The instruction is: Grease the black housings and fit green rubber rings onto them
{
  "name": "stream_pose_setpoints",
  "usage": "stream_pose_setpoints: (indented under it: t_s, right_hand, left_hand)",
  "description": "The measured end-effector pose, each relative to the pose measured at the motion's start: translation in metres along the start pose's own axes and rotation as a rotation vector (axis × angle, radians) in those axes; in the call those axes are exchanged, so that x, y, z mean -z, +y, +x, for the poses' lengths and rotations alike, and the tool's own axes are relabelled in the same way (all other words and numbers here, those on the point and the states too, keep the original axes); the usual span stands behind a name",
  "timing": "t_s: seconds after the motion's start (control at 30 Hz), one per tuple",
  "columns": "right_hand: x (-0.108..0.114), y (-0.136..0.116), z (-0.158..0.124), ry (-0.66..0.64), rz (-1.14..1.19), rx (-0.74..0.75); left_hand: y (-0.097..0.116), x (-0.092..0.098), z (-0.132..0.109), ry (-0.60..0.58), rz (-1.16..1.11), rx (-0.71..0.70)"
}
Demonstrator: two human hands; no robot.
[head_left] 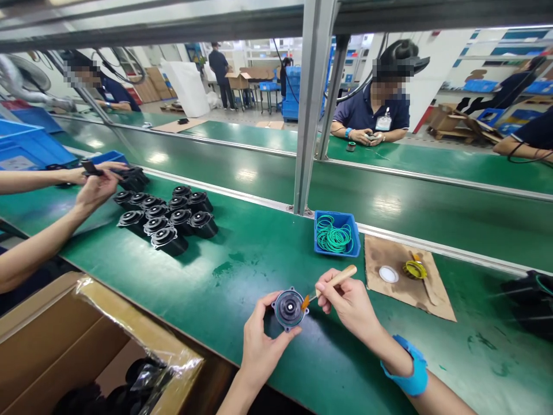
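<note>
My left hand [261, 340] grips a round black motor part [289, 308] by its rim, face up, just above the green bench. My right hand [349, 302] pinches a small wooden-handled brush [332, 282], its orange tip touching the part's right edge. A blue band sits on my right wrist [408, 369].
A blue tray of green rubber rings [337, 233] stands behind my hands. On brown cardboard [406, 276] lie a white lid and a yellow grease tin. Several black parts [166, 219] cluster at left, where another person's hands [93, 184] work. An open carton [86, 346] stands at front left.
</note>
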State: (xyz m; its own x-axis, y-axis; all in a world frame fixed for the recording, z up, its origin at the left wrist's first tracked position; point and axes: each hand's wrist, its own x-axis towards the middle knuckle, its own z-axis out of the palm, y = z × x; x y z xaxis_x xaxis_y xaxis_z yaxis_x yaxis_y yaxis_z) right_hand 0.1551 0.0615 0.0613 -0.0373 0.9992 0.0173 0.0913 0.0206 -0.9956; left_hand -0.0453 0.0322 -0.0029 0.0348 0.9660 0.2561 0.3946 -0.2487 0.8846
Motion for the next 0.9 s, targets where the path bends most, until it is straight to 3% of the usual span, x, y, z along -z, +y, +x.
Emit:
stream_pose_setpoints:
  t_s: [0.1, 0.23, 0.4, 0.67, 0.9]
  right_hand:
    - [0.0, -0.004, -0.002, 0.029, -0.011, 0.107]
    - [0.006, -0.01, -0.008, 0.067, 0.008, 0.132]
    - [0.012, -0.018, -0.014, 0.115, -0.177, 0.222]
    - [0.006, -0.017, -0.017, 0.129, -0.249, 0.28]
    - [0.003, -0.025, -0.023, 0.12, -0.297, 0.358]
  left_hand:
    - [0.001, 0.002, -0.001, -0.019, -0.013, -0.034]
    - [0.001, 0.003, -0.003, -0.004, 0.004, -0.081]
    - [0.002, 0.001, -0.004, 0.025, 0.068, -0.164]
    - [0.006, 0.001, -0.004, 0.105, 0.141, -0.417]
    - [0.008, 0.003, -0.008, 0.062, 0.256, -0.596]
